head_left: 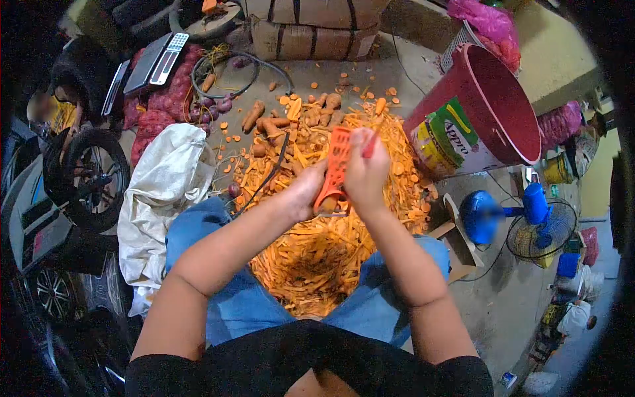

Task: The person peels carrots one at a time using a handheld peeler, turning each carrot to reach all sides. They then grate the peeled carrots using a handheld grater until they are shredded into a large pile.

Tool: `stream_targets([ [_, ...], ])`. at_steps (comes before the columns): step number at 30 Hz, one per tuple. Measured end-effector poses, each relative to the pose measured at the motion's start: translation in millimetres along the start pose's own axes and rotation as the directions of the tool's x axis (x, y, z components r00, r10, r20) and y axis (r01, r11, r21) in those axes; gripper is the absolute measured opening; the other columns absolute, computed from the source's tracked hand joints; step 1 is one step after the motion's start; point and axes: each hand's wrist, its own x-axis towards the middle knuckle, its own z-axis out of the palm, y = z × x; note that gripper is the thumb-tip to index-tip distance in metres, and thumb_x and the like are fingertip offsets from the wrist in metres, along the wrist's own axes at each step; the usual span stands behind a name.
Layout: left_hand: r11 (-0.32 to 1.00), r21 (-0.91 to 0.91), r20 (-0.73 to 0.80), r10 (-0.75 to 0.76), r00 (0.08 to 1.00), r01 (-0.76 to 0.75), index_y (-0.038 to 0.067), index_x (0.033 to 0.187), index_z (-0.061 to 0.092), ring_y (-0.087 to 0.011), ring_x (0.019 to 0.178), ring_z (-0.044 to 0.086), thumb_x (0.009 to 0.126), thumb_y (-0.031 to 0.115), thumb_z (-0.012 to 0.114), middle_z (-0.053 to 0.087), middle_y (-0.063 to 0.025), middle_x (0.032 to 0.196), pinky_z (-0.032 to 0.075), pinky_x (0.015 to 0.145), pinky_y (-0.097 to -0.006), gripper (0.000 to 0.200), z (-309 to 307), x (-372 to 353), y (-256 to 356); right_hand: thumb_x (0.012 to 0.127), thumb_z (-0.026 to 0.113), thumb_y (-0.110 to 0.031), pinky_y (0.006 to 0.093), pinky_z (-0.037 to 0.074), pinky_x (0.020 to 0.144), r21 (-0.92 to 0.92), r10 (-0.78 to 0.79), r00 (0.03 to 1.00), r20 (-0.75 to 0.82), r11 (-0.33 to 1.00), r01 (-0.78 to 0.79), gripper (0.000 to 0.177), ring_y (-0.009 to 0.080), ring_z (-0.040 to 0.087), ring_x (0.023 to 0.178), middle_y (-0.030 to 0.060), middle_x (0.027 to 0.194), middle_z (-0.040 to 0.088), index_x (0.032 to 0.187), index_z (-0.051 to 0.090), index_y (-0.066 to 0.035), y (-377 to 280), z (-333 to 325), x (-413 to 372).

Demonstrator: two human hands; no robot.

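Observation:
Between my two hands, above the heap, is an orange plastic tool (340,155) with slots and holes, like a hand slicer. My left hand (308,190) is closed along its left side, with the fingers partly hidden behind it. My right hand (366,173) is a fist against its right side. A red piece (372,143), like a handle, sticks up from that fist; the rest of it is hidden. At the tool's lower end shows a brownish-orange piece (328,204), perhaps carrot. Below lies a heap of carrot strips (301,255) between my knees.
Whole carrots (253,116) and carrot rounds lie at the heap's far side. A large red bucket (423,122) leans at the right, near a blue fan (542,225). At left are a white sack (159,192), onions (210,114), a scale (155,63) and a motorcycle wheel (94,142).

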Motion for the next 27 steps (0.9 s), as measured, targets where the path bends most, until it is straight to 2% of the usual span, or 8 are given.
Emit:
stream_targets([
  [3,0.95,0.311,-0.084,0.04,0.996,-0.012,0.013,0.094,0.044,-0.0116,0.056,0.049,0.083,0.037,0.026,0.05,-0.0024,0.074,0.044,0.044,-0.0265,0.032,4.2,-2.1,-2.2,0.079,0.044,-0.019,0.0285,0.035,0.047,-0.197,0.025,0.999,0.026,0.98,-0.019,0.024,0.0206,0.041,0.047,0.0101,0.051,0.044,0.063,0.044,-0.001,11.8,-0.3,4.8],
  [8,0.991,0.12,-0.05,-0.047,0.998,0.053,0.01,0.093,0.044,-0.0121,0.057,0.05,0.083,0.037,0.026,0.05,-0.0032,0.073,0.046,0.046,-0.0267,0.034,16.3,-9.8,-7.2,0.08,0.043,-0.018,0.0258,0.036,0.052,-0.285,0.096,0.943,-0.317,0.939,-0.192,0.022,0.0116,0.044,0.056,0.0025,0.06,0.048,0.067,0.047,-0.001,49.8,-37.5,68.6],
  [10,1.0,-0.005,0.005,-0.029,1.0,0.029,0.009,0.095,0.043,-0.0128,0.057,0.05,0.084,0.036,0.023,0.05,-0.0035,0.077,0.046,0.048,-0.0285,0.036,-1.4,7.8,-10.2,0.08,0.043,-0.019,0.024,0.035,0.051,0.135,0.247,0.933,-0.262,0.967,-0.218,0.022,0.0087,0.042,0.056,0.0001,0.061,0.046,0.065,0.046,-0.003,33.0,-31.6,61.3],
  [11,1.0,-0.01,0.007,-0.025,1.0,0.025,0.009,0.095,0.043,-0.0128,0.057,0.05,0.084,0.036,0.023,0.05,-0.0035,0.077,0.046,0.048,-0.0285,0.036,-7.0,14.2,-11.0,0.081,0.042,-0.019,0.0222,0.033,0.051,0.032,0.028,0.988,-0.15,0.999,-0.023,0.022,0.0064,0.039,0.056,-0.002,0.06,0.043,0.064,0.044,-0.005,20.9,-25.3,45.3],
  [16,0.994,-0.096,-0.095,0.052,0.994,-0.061,0.01,0.089,0.044,-0.0122,0.053,0.048,0.084,0.039,0.019,0.049,-0.0025,0.068,0.044,0.047,-0.0286,0.038,8.3,3.5,-0.2,0.078,0.043,-0.014,0.0288,0.035,0.05,-0.12,0.11,0.989,0.097,0.988,-0.098,0.018,0.0133,0.044,0.054,0.0087,0.056,0.046,0.066,0.045,0.0,-2.0,-1.2,-2.4],
  [21,0.997,0.071,-0.001,0.003,1.0,-0.003,0.009,0.09,0.045,-0.0134,0.052,0.049,0.084,0.036,0.025,0.05,-0.0047,0.068,0.044,0.046,-0.0263,0.033,9.8,1.1,-11.6,0.081,0.039,-0.013,0.0213,0.031,0.047,-0.183,0.053,0.943,-0.329,0.976,-0.118,0.02,0.0062,0.037,0.051,-0.0027,0.056,0.041,0.065,0.046,-0.005,68.6,-36.7,72.5],
  [24,1.0,0.011,-0.127,-0.003,0.992,0.004,0.009,0.088,0.045,-0.0128,0.054,0.049,0.084,0.036,0.026,0.05,-0.004,0.069,0.044,0.046,-0.0263,0.033,5.2,5.1,-6.8,0.081,0.039,-0.012,0.0211,0.032,0.047,-0.056,0.152,0.943,-0.296,0.983,-0.176,0.019,0.0059,0.038,0.051,-0.0025,0.058,0.042,0.066,0.046,-0.004,31.9,-33.3,62.9],
  [27,0.997,-0.041,-0.058,0.055,0.997,-0.058,0.008,0.091,0.047,-0.013,0.061,0.052,0.083,0.034,0.028,0.054,-0.0045,0.076,0.045,0.053,-0.027,0.033,-8.8,15.9,-3.6,0.081,0.042,-0.019,0.024,0.031,0.047,0.045,-0.066,0.997,-0.029,0.997,0.067,0.022,0.0082,0.037,0.052,-0.002,0.056,0.04,0.067,0.045,-0.002,0.5,-4.3,13.1],
])
